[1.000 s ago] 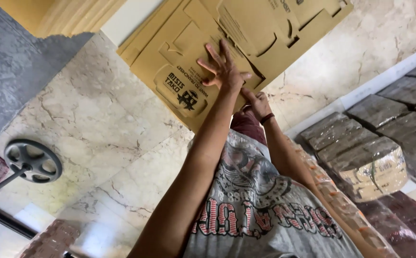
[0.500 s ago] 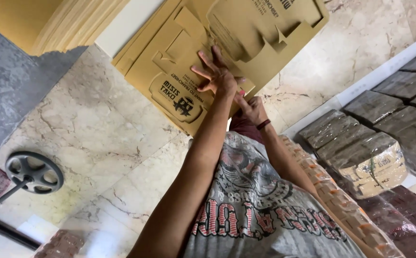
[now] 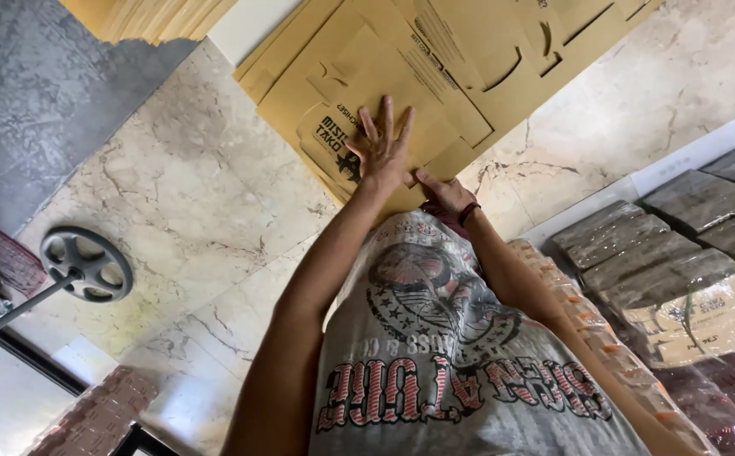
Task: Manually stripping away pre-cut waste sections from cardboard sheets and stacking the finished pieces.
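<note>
A stack of flat brown cardboard box blanks (image 3: 469, 59) lies on the marble floor in front of me. My left hand (image 3: 382, 148) rests flat on the top blank's printed flap, fingers spread. My right hand (image 3: 445, 192), a dark band on its wrist, is at the near edge of the same blank; its thumb lies on top and its fingers are hidden underneath. My grey printed shirt (image 3: 452, 355) fills the lower middle of the view and hides the floor below it.
Another pile of brown cardboard (image 3: 143, 17) sits at the top left beside a grey mat (image 3: 38, 93). A grey wheel on a bar (image 3: 87, 264) lies at the left. Plastic-wrapped bundles (image 3: 680, 287) are stacked at the right behind a white ledge (image 3: 680, 165).
My left hand has straightened and flattened on the blank, fingers now pointing away from me. The right hand has stayed at the near edge. The view has shifted slightly.
</note>
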